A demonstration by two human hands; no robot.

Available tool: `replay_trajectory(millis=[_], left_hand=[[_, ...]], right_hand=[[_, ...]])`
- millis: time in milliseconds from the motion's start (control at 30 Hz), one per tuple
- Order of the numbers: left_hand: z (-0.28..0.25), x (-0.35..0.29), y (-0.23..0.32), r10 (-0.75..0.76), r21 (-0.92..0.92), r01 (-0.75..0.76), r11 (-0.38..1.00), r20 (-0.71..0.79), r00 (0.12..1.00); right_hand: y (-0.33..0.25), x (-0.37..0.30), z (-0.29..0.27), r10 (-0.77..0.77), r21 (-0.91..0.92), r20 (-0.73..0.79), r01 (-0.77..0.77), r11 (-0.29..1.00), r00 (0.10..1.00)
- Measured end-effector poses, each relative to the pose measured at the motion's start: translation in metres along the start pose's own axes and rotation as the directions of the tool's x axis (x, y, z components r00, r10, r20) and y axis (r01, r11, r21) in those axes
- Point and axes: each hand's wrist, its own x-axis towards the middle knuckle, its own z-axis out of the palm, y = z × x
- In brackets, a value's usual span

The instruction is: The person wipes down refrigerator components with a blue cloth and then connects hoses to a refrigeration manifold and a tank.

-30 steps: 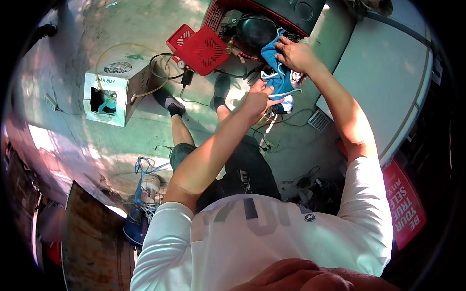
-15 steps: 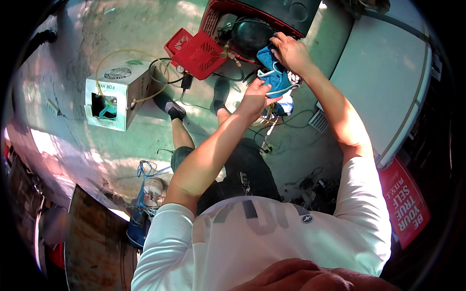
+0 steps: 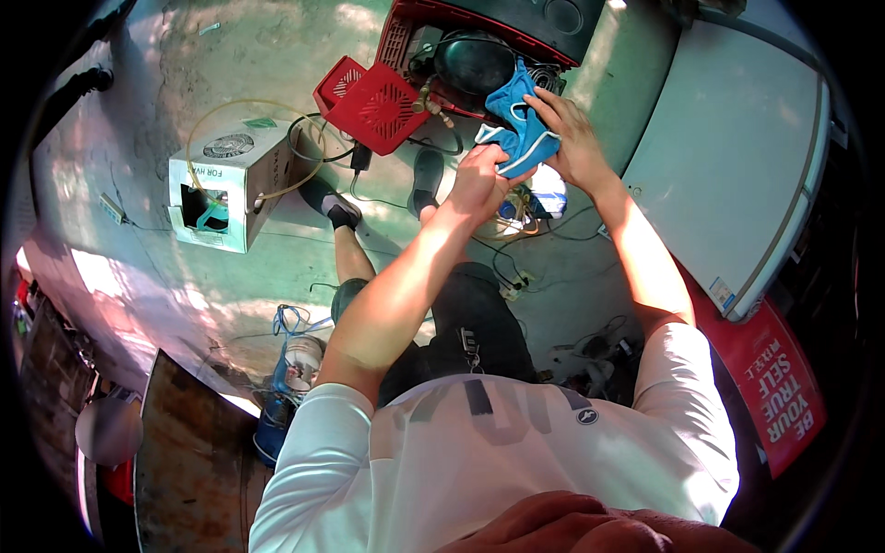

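A blue cloth [image 3: 524, 129] with white edging hangs bunched between my two hands. My left hand [image 3: 479, 182] is closed on its lower left part. On the other side, my right hand [image 3: 572, 147] grips the cloth's right edge, fingers laid over it and thumb hidden. Just beyond the cloth, a machine with a rounded dark tank [image 3: 473, 64] sits in a red and black housing [image 3: 544, 28]. Left of it is a red vented panel [image 3: 378, 109], with a brass fitting [image 3: 424, 100] at its right edge.
A white carton [image 3: 221, 184] with a yellowish hose [image 3: 198, 124] stands at the left. A large white cabinet-like appliance [image 3: 728, 157] and a red sign [image 3: 779, 396] are at the right. Black cables [image 3: 502, 267] cross the floor near my feet. A blue canister [image 3: 269, 429] stands lower left.
My right hand has moved down, away from the tank, and now holds the cloth lower. The cloth has come slightly toward me and is more spread out.
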Motion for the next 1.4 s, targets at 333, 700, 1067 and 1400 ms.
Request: replay_trajectory(millis=[333,700,1067,1400], left_hand=[[0.019,0.027,0.022,0.511,0.925,-0.375,-0.065,0.354,0.784],[0.034,0.101,0.034,0.22,0.966,-0.184,-0.184,0.222,0.95],[0.057,0.101,0.008,0.358,0.845,-0.207,-0.493,0.413,0.837],[0.044,0.115,-0.015,0.475,0.773,-0.209,-0.598,0.553,0.684]], right_hand=[[0.019,0.007,0.031,0.149,-0.092,-0.355,-0.193,0.977,0.923],[0.017,-0.006,0.069,0.277,-0.044,-0.324,-0.307,0.951,0.905],[0.019,-0.007,0.087,0.34,0.001,-0.373,-0.366,0.931,0.863],[0.023,-0.005,0.092,0.341,0.038,-0.376,-0.353,0.935,0.862]])
